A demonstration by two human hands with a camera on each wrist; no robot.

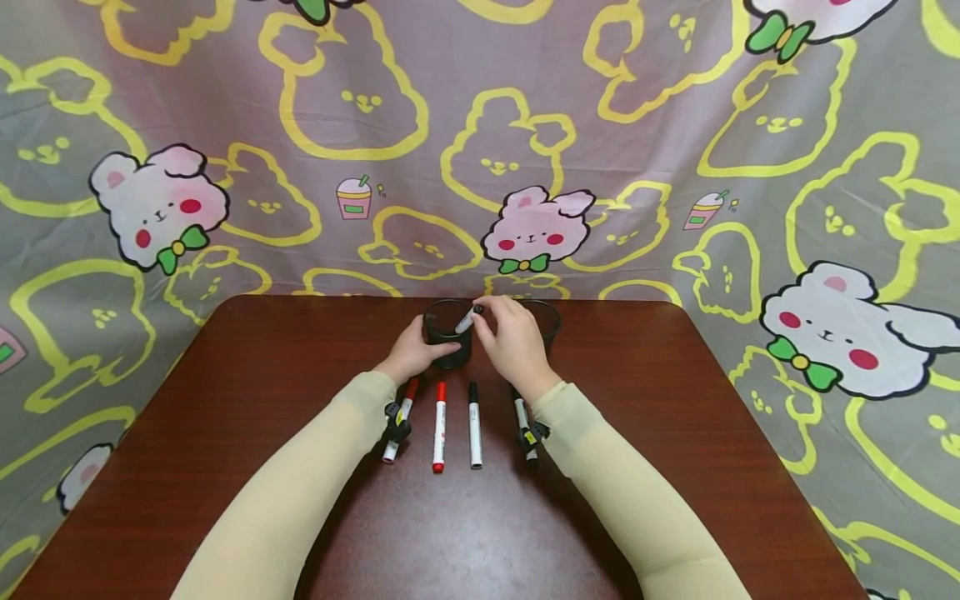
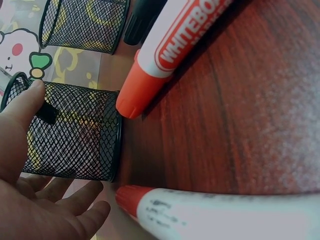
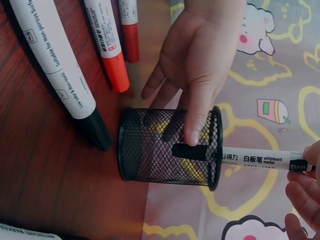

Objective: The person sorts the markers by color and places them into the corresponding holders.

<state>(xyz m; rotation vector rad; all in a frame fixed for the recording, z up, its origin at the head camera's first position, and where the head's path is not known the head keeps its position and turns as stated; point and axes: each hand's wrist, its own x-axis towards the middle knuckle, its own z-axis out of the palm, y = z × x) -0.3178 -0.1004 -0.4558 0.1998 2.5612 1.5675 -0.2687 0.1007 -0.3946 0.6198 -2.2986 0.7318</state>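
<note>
Right hand [image 1: 517, 340] pinched a white marker [image 3: 265, 158] near its upper end; left hand [image 1: 412, 350] gripped a mesh cup [image 3: 142, 167]. Head view, centre: marker slanted into cup, lower part hidden. Right wrist view, centre: its black cap [image 3: 187, 151] showed through the mesh. Left wrist view, upper left: second cup [image 2: 82, 22], partly behind right hand in head view. Head view, lower centre: four other markers [image 1: 439, 429] on table [image 1: 675, 375].

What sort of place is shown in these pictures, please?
Probably a makeshift filming corner, though I cannot tell in which building. A cartoon-print cloth hangs behind and beside a table, markers lie side by side on the tabletop, and small devices are strapped to both wrists.
</note>
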